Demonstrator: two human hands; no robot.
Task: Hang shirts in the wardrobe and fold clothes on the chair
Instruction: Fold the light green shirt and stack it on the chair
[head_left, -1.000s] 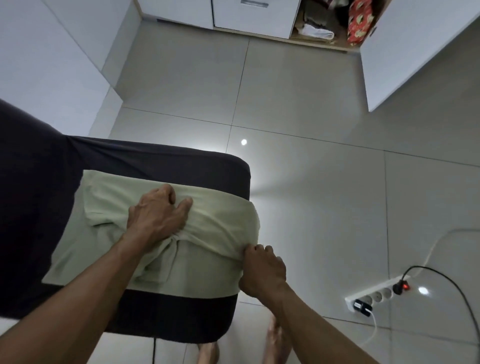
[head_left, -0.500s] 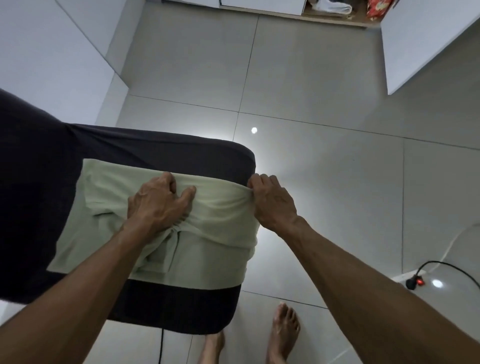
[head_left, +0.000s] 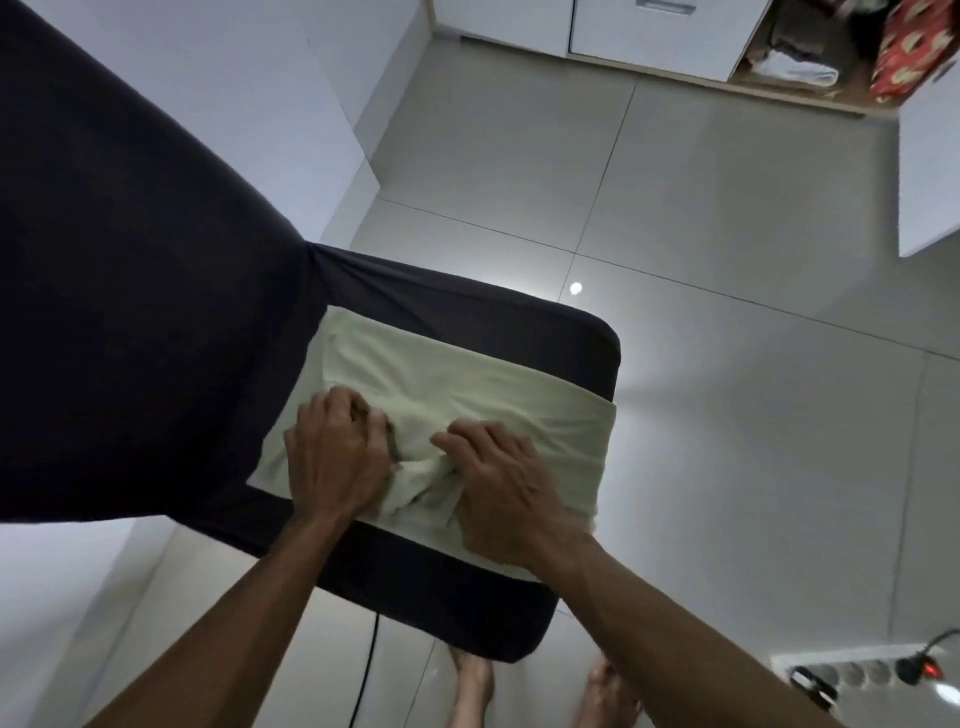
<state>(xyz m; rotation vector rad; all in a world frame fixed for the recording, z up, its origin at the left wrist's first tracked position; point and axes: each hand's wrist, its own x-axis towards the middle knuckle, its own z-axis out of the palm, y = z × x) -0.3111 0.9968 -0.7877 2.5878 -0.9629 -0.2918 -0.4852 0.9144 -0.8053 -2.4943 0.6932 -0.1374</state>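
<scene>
- A pale green garment (head_left: 467, 384) lies spread across the seat of a chair (head_left: 519, 332) draped in a dark cover; its right end hangs just over the seat's right edge.
- The left hand (head_left: 332, 457) sits on the garment's near left part, fingers curled into a grip that bunches the cloth near the middle.
- The right hand (head_left: 504, 493) lies just beside it on the right, its grip also pressed into the fabric, fingers bent and gathering a fold of cloth between the two hands.
- The cloth between the hands is crumpled into ridges; the far strip of the garment lies flatter.
- The chair's dark-covered backrest (head_left: 130, 312) fills the left of the view.
- On the tiled floor (head_left: 727, 260), a white power strip (head_left: 852, 675) with a red light sits at the lower right.
- Two bare feet (head_left: 472, 680) stand under the chair's near edge.
- At the top, an open wardrobe (head_left: 649, 31) shows folded cloth (head_left: 795, 70) and a red patterned item (head_left: 909, 57) on its bottom shelf.
</scene>
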